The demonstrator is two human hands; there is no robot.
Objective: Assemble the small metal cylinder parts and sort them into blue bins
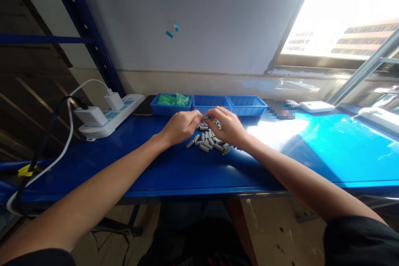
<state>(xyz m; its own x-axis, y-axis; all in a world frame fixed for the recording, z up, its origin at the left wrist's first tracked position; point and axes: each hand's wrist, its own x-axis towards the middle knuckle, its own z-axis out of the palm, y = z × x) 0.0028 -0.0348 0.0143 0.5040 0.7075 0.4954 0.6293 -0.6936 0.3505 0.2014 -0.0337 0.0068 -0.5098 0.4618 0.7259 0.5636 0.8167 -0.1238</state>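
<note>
Over the blue table, my left hand (183, 125) and my right hand (227, 124) come together with their fingers pinched. Between the fingertips shows a small grey metal cylinder (205, 118), gripped from both sides; its details are too small to make out. Just below and behind my hands lies a loose pile of grey metal cylinders (208, 144), several of them pointing different ways. My right hand hides part of this pile, including some small shiny pieces (219, 124) near its fingers.
Along the wall stand a blue bin with green plastic packets (168, 99) and two more blue bins (212, 103) (247, 106). A white power strip (112, 118) with chargers and cables occupies the left, beside a dark phone (144, 107). A white box (317, 107) sits at the right.
</note>
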